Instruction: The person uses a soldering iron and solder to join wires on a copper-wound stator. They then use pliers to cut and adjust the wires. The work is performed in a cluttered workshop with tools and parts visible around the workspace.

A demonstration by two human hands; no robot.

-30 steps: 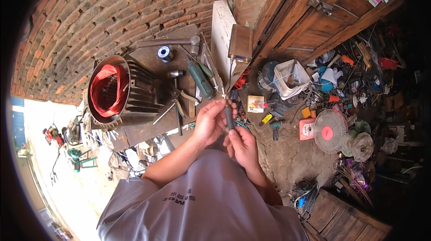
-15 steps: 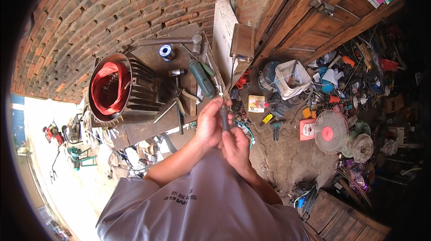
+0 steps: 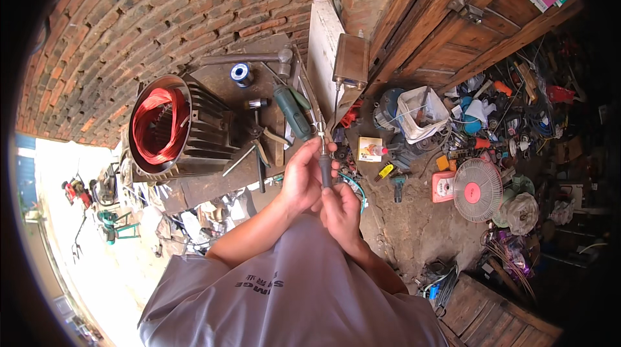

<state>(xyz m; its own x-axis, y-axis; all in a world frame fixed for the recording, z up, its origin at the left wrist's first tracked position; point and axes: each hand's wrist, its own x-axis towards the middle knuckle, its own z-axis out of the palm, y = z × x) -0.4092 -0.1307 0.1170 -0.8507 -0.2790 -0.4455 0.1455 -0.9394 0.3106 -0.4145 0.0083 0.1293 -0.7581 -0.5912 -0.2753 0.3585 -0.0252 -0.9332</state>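
In front of my chest I hold what looks like a soldering iron (image 3: 326, 171), its dark handle toward me and its metal shaft pointing away. My left hand (image 3: 301, 177) is closed around its upper part, thumb and fingers near the metal collar. Lower down, my right hand (image 3: 341, 210) pinches the handle's end. Just beyond the shaft lies a green power tool (image 3: 293, 113) on the bench. Pliers (image 3: 264, 139) with spread handles rest left of it. A motor housing (image 3: 210, 127) with red wire coils (image 3: 152, 146) inside sits farther left.
A hammer (image 3: 283, 62) and a blue-rimmed spool (image 3: 241, 75) lie at the bench's back. A metal box (image 3: 351, 61) stands by a white board (image 3: 322, 43). To the right are a white bucket (image 3: 420, 114), a pink fan (image 3: 477, 190) and scattered tools on the floor.
My left fingers have shifted slightly on the iron, and more of its metal collar shows. Both hands keep their hold; the whole scene has moved a touch to the right.
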